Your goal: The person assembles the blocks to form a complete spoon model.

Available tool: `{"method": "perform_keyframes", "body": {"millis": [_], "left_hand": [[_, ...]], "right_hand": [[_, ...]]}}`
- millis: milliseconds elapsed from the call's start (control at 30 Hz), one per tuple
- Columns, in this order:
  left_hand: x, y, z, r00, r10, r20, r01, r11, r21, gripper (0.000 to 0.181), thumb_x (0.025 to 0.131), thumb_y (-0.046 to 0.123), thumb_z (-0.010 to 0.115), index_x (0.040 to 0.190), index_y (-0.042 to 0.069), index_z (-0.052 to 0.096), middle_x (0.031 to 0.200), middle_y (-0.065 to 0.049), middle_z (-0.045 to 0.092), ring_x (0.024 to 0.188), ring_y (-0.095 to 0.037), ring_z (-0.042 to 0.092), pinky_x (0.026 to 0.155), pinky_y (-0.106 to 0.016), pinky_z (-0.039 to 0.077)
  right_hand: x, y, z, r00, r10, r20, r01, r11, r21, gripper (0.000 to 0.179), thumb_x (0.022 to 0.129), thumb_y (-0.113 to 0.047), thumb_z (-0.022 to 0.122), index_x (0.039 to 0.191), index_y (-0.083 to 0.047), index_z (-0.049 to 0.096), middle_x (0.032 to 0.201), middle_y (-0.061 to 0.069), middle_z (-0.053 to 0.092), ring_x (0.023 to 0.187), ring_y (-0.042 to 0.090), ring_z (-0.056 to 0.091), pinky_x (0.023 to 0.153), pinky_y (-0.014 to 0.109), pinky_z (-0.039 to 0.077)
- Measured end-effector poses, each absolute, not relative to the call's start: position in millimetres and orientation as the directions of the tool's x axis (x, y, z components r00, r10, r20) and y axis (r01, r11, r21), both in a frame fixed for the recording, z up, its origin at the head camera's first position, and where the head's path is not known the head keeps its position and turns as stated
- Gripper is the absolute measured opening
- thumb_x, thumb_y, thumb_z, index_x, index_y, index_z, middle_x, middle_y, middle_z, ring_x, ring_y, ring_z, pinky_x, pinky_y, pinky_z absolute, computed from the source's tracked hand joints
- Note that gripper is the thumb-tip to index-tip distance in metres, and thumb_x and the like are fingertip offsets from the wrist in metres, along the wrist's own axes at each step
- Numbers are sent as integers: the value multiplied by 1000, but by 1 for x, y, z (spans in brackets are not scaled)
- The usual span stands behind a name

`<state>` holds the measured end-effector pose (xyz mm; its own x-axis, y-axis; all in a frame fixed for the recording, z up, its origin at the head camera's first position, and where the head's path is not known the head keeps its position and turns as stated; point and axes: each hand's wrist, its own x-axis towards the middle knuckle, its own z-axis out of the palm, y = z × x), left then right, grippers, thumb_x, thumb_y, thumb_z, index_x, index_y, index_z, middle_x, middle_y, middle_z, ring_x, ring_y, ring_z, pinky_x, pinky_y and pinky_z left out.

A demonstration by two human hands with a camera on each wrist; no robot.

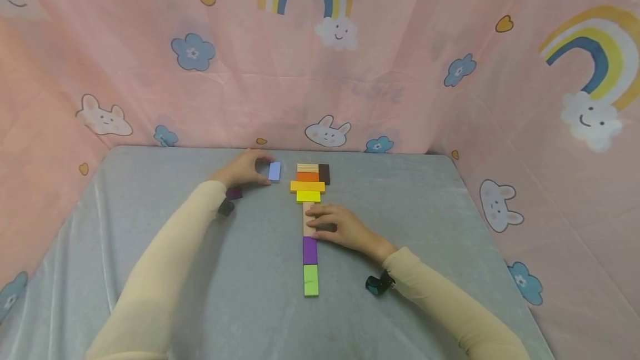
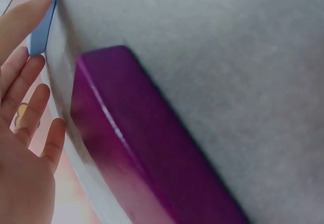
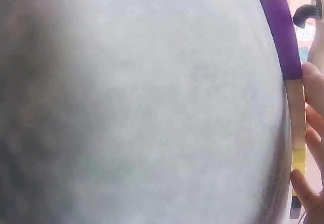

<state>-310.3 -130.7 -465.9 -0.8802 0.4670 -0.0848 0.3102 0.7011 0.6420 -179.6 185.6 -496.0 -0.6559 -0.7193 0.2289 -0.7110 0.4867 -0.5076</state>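
At the back of the table my left hand [image 1: 245, 168] pinches a light blue block [image 1: 274, 172] between thumb and fingers. In the left wrist view the thumb lies against that block [image 2: 40, 32]. A dark purple block [image 1: 234, 193] lies beside the left wrist and looms large in the left wrist view. My right hand [image 1: 345, 226] rests its loosely bent fingers on a plain wooden block [image 1: 308, 220]. That wooden block sits in a column between a yellow block [image 1: 308, 196] and a purple block [image 1: 310, 250], with a green block [image 1: 311, 280] nearest me.
Above the yellow block lie a longer orange-yellow block [image 1: 307, 186], an orange block [image 1: 307, 176] and a striped wooden piece [image 1: 307, 168]. A dark brown block [image 1: 324, 174] stands at their right. Grey cloth covers the table [image 1: 425, 210]; a pink patterned curtain [image 1: 400, 88] hangs behind.
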Motion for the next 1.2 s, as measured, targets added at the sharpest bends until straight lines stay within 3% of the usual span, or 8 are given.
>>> {"method": "perform_keyframes", "body": {"millis": [1200], "left_hand": [[-318,-97,-465,-897,420,-141,214,689,693,61,76,27,86,131,13,61,134,-8,62,128,-29,55,115,-49,41]], "right_hand": [[-180,186,-497,-666,-720,197,-697,505,-509,35,89,-31,73,122,-18,72,140,-3,62,135,18,54,116,44,42]]}}
